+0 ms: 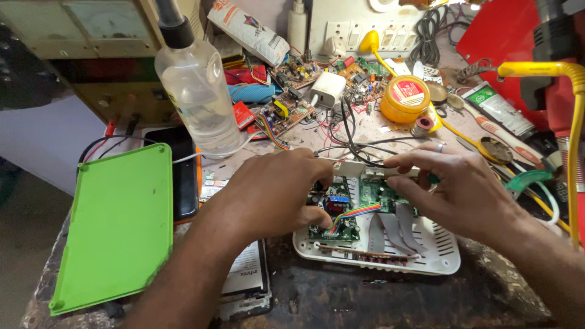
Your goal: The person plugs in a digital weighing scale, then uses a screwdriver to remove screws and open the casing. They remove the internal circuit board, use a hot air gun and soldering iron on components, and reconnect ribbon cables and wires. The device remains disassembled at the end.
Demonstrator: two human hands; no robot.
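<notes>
My left hand [274,192] grips the left side of a green circuit board [341,228] that sits in an opened white plastic device case [439,253]. My right hand [457,186], with a ring on one finger, pinches the board's far right edge next to a small white block [348,168]. A rainbow ribbon cable [356,213] and grey flat cables [396,228] run across the board between my hands. Black wires [350,131] lead away from the device's far side.
A green plastic lid [119,222] lies at the left. A clear plastic bottle [198,91] stands behind my left hand. Loose circuit boards [286,113], a white charger [327,88], a yellow tin [405,97] and a solder reel [421,125] crowd the back. Yellow tubing [573,122] hangs right.
</notes>
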